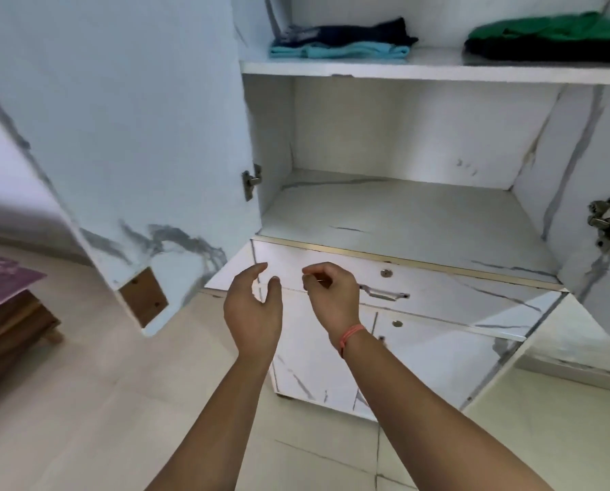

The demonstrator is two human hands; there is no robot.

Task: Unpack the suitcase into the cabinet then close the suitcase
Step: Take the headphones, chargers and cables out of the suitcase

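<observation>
Left hand (253,306): raised in front of the drawer's left end, fingers apart and loosely curved, thumb spread, holding nothing.
Right hand (330,295): just beside the left hand, back to the camera, fingers curled inward with the thumb near the forefinger; cannot tell whether anything is pinched. Orange wristband (351,334) on the wrist.
Cabinet (402,136): directly ahead of both hands, white with grey marble veining, left door (119,118) swung wide open.
Upper shelf (431,69): well above the hands, carries 2 folded stacks.
Stack 1 (346,42): at the shelf's left end near the front edge; dark navy garment on light blue.
Stack 2 (544,40): at the right end, apart from stack 1; green garment on black.
Lower shelf (402,217): between the upper shelf and the hands, gold strip along its front edge.
Drawer (438,288): under the lower shelf, behind the hands; metal handle (383,292) just right of the right hand, not touched.
</observation>
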